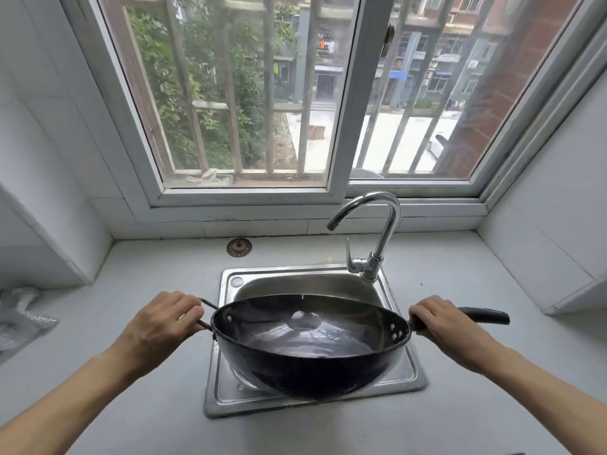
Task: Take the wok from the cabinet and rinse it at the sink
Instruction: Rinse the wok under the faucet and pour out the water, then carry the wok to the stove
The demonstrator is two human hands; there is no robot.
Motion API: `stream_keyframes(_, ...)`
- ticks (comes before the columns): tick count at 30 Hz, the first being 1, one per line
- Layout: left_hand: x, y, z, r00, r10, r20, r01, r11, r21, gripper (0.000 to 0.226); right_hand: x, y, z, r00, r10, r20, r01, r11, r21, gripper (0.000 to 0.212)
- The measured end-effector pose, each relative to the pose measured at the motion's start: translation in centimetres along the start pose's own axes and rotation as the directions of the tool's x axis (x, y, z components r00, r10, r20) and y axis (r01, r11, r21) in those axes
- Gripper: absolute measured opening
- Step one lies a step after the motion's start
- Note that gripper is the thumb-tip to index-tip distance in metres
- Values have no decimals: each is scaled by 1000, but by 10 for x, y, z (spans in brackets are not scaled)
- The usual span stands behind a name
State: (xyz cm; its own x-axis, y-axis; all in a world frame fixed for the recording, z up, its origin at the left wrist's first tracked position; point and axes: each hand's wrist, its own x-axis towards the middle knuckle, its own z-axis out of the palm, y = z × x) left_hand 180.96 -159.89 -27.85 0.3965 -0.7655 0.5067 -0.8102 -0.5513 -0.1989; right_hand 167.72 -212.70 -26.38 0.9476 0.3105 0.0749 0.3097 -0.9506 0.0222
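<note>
A black wok hangs over the steel sink, tilted so its inside faces me, with a shallow pool of water shining in its bottom. My left hand grips the small wire loop handle on the wok's left side. My right hand grips the long black handle on its right side. The chrome tap stands at the sink's back right corner, its spout curving left above the basin; no water runs from it.
Pale countertop surrounds the sink. A round metal drain strainer lies on the counter behind the sink. A grey cloth sits at the left edge. A barred window rises behind, with tiled walls on both sides.
</note>
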Motion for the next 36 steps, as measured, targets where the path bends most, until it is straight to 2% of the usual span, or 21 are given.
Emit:
stream_keyframes(10, 16, 18, 15, 995, 99, -31, -99, 995, 0, 24, -61, -20, -11, 985, 166, -40, -168, 985, -34, 29)
stream_keyframes(15, 48, 43, 21, 983, 176, -57, -179, 983, -48, 25, -111, -10, -23, 963, 270, 23, -269, 963, -24, 25)
stream_keyframes(20, 89, 84, 24, 956, 290, -55, -293, 954, -70, 30, -178, 1, -29, 918, 388, 86, -391, 920, 26, 21)
stream_keyframes(27, 162, 163, 15, 916, 398, -42, -400, 910, -111, 25, -298, 5, -47, 844, 536, -3, -534, 842, 73, 24)
stream_keyframes(36, 255, 299, 2, 824, 558, -103, -566, 819, -93, 31, -467, 8, -63, 692, 719, -62, -713, 694, 97, 30)
